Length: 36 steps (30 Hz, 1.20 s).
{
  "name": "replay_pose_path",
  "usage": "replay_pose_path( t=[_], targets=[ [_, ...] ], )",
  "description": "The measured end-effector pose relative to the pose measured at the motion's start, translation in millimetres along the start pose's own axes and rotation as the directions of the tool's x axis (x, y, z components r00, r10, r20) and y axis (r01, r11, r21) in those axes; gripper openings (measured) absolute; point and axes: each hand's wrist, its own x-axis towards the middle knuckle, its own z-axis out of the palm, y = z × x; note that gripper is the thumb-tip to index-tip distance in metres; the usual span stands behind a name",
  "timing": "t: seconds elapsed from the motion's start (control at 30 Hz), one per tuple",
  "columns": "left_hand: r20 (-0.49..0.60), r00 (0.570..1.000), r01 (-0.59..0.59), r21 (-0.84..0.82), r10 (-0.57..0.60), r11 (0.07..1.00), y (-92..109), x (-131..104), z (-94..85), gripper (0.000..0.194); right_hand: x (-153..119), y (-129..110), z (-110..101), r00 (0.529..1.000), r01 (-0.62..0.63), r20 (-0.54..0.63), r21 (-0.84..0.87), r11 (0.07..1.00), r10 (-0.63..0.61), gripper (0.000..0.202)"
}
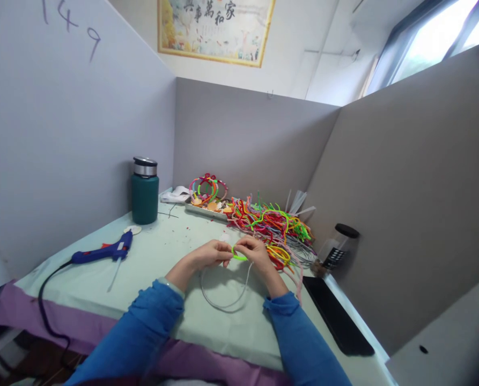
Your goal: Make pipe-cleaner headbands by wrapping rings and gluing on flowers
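Note:
A thin white hoop (224, 307) hangs in a curve below my two hands, over the pale green tablecloth. My left hand (214, 254) is closed in a pinch near the hoop's left side, at the end of a bright green fuzzy strip (240, 258). From the right, my right hand (254, 250) pinches the same green strip close to the hoop's other side. The strip curves between the fingertips of both hands. Just behind my right hand lies a large pile of colourful fuzzy stems (269, 219).
A blue glue gun (104, 253) with a black cord lies at the left, before a green bottle (145, 193). Finished-looking hoops (208, 187) stand in a tray (207, 210) at the back. On the right are a black phone-like slab (336, 316) and a clear jar (338, 249).

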Motion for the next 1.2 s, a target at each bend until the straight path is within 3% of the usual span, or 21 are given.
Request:
replay_pose_path(
  t=[0.07,0.13,0.2,0.27,0.4,0.53,0.73,0.93,1.2],
  targets=[
    [-0.064,0.998,-0.002,0.012,0.003,1.000,-1,1,0.3,0.035,1,1,0,0.997,0.047,-0.056,-0.042,0.998,-0.049,0.010],
    [-0.139,0.990,0.005,0.016,-0.003,1.000,-2,3,0.7,0.034,2,3,-1,0.978,0.082,-0.186,-0.099,0.992,-0.099,0.010],
    [-0.219,0.976,0.015,0.016,-0.011,1.000,-2,6,0.7,0.033,2,4,-4,0.941,0.071,-0.320,-0.137,0.988,-0.112,0.014],
    [-0.314,0.949,0.024,0.026,-0.014,0.999,-3,8,-0.3,0.033,2,4,-6,0.924,0.042,-0.371,-0.136,0.990,-0.091,0.020],
    [-0.452,0.892,0.027,0.103,0.023,0.994,-8,14,-4.7,0.031,-1,3,0,0.962,0.064,-0.253,-0.171,0.983,-0.107,0.015],
    [-0.472,0.869,-0.025,0.261,0.150,0.965,-15,18,-9.0,0.026,-5,1,11,0.984,0.112,-0.103,-0.276,0.955,-0.146,0.010],
    [-0.359,0.899,-0.120,0.349,0.251,0.929,-23,23,-11.8,0.029,-7,4,14,0.992,0.106,-0.037,-0.279,0.954,-0.121,0.013],
    [-0.364,0.904,-0.023,0.483,0.224,0.875,-21,22,-7.6,0.025,-7,5,14,0.995,0.087,-0.025,-0.214,0.973,-0.094,0.017],
    [-0.339,0.910,0.016,0.602,0.237,0.798,-18,17,-2.2,0.024,-6,4,14,0.998,0.070,0.009,-0.104,0.992,-0.069,0.017]
  ],
)
